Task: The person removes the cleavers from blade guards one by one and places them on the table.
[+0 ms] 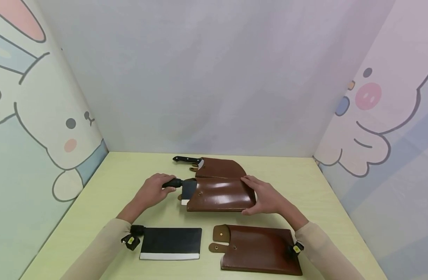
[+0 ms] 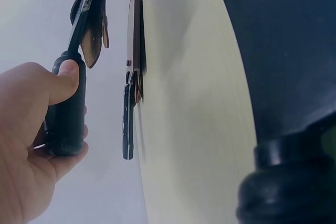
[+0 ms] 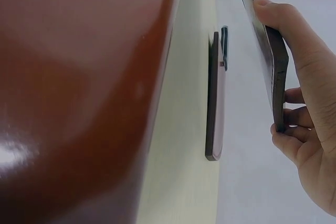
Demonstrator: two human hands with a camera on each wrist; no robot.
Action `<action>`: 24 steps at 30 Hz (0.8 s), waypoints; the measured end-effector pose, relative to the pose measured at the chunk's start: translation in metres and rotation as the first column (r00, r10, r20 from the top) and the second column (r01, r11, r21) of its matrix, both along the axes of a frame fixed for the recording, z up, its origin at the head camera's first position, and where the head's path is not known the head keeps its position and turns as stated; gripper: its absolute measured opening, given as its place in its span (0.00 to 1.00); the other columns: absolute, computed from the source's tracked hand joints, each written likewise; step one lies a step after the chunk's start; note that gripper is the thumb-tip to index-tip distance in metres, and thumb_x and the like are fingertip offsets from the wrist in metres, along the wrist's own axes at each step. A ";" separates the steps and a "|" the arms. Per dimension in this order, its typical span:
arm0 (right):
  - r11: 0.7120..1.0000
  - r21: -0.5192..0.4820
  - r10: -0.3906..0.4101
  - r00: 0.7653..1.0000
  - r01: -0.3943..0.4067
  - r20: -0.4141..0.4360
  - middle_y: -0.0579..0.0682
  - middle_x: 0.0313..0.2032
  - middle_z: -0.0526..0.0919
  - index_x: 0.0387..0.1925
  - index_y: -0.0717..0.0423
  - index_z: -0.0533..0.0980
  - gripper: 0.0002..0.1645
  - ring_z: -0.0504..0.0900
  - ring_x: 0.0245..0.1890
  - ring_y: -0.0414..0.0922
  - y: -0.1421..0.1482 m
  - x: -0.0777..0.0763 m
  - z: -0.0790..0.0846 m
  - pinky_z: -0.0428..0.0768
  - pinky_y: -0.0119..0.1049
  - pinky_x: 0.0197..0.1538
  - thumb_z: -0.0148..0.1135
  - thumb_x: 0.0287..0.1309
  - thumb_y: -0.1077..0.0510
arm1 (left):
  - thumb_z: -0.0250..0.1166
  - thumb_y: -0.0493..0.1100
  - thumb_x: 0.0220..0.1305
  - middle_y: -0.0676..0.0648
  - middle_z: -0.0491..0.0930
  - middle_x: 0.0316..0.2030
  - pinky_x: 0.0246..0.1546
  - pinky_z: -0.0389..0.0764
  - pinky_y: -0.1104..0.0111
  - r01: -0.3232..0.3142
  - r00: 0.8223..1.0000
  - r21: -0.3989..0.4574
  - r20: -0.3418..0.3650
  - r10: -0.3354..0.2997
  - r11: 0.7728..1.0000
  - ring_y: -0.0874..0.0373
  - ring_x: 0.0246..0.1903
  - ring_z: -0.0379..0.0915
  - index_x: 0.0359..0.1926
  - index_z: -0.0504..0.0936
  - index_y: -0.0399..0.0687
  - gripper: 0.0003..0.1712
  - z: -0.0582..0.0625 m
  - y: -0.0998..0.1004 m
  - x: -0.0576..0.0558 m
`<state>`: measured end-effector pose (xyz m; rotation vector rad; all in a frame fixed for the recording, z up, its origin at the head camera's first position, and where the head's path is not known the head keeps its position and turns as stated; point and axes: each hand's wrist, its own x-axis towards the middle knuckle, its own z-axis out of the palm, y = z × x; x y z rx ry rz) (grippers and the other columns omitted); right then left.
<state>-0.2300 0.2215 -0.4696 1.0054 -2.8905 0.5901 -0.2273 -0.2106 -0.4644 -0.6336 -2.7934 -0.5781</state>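
My left hand (image 1: 152, 191) grips the black handle (image 1: 173, 183) of a cleaver; its thumb lies along the handle in the left wrist view. Most of the dark blade (image 1: 188, 190) is inside a glossy brown leather sheath (image 1: 224, 193), with a short stretch showing at the mouth. At the sheath's far end, my right hand (image 1: 268, 196) holds it between thumb and fingers, as the right wrist view shows at the sheath edge (image 3: 279, 61). Cleaver and sheath are raised above the table.
Behind lies another sheathed knife (image 1: 220, 167) with a black riveted handle. In front, a bare cleaver (image 1: 172, 241) lies at left and a brown sheath (image 1: 259, 249), its strap undone, at right. The pale table (image 1: 98, 202) meets walls at the back and sides.
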 end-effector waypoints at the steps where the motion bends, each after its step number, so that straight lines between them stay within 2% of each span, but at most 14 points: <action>1: 1.000 -0.003 0.001 1.000 -0.001 -0.001 0.61 0.74 0.64 0.77 0.56 0.62 0.70 0.70 0.70 0.62 0.000 0.000 0.000 0.77 0.59 0.62 0.78 0.38 0.25 | 0.76 0.45 0.61 0.40 0.86 0.50 0.50 0.82 0.48 0.000 1.000 -0.002 0.005 0.000 1.000 0.41 0.51 0.81 0.58 0.84 0.40 0.26 0.000 0.000 0.000; 14: 1.000 -0.022 -0.001 1.000 0.001 -0.011 0.59 0.74 0.66 0.76 0.55 0.63 0.70 0.72 0.69 0.60 0.007 0.002 -0.002 0.78 0.58 0.60 0.79 0.38 0.26 | 0.75 0.47 0.62 0.40 0.86 0.52 0.51 0.82 0.49 0.005 1.000 -0.027 0.012 -0.004 1.000 0.42 0.52 0.81 0.59 0.84 0.40 0.27 0.002 -0.006 -0.003; 24: 0.999 -0.048 -0.022 0.999 0.021 -0.028 0.58 0.73 0.66 0.76 0.57 0.63 0.70 0.72 0.68 0.61 0.011 0.005 -0.001 0.79 0.58 0.60 0.80 0.37 0.27 | 0.77 0.44 0.59 0.40 0.86 0.51 0.49 0.82 0.48 0.004 0.999 -0.014 -0.050 -0.005 1.000 0.41 0.51 0.81 0.57 0.85 0.39 0.26 0.004 -0.012 -0.003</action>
